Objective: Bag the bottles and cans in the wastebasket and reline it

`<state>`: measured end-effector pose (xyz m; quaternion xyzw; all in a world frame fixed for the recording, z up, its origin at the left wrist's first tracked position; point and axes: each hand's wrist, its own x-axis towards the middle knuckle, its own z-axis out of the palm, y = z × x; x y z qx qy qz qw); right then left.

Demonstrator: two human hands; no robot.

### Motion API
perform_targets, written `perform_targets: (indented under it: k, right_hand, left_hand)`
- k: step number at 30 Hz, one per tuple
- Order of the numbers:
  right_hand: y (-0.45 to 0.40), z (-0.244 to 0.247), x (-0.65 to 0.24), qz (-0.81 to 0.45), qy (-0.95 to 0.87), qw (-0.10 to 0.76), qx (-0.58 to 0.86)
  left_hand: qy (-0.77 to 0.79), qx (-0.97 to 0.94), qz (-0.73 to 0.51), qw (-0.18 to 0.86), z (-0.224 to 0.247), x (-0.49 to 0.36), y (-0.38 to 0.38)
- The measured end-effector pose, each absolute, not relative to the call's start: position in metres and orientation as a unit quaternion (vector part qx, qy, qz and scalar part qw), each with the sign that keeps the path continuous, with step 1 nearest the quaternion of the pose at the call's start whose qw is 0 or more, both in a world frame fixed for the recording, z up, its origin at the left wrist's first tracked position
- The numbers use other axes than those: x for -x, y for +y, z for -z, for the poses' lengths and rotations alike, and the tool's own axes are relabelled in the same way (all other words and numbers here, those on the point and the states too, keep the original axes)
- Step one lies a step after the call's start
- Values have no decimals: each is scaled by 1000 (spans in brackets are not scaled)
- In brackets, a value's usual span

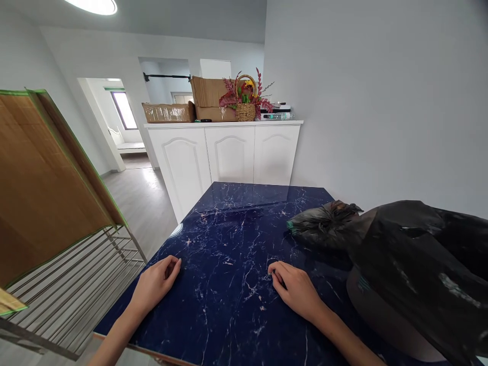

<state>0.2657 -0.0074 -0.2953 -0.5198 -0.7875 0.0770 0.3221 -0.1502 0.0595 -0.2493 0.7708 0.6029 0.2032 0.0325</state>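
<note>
My left hand (158,282) rests on the left part of a dark blue marbled table (224,305), its fingers curled in and nothing visible in them. On the right half of the same table lies my right hand (293,287), also with curled fingers and no object showing. The two hands are well apart. Nearest to my right hand is a tied black plastic bag (324,226), and beside it a larger black bag (423,259) drapes over a grey rounded container (381,310).
Beyond the table stands a white cabinet (229,152) with cardboard boxes (170,113), a wicker flower basket (246,112) and a plastic bottle (280,116) on top. A metal rack (76,284) with a brown mat (49,178) is at the left. A wall borders the right.
</note>
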Motion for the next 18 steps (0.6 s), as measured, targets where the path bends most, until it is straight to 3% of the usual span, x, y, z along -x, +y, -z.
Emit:
perform_targets:
  k: [18]
  right_hand:
    - [-12,289,-269,-120,-769,335,531]
  left_hand:
    - [582,-789,-195,16,251,148,63]
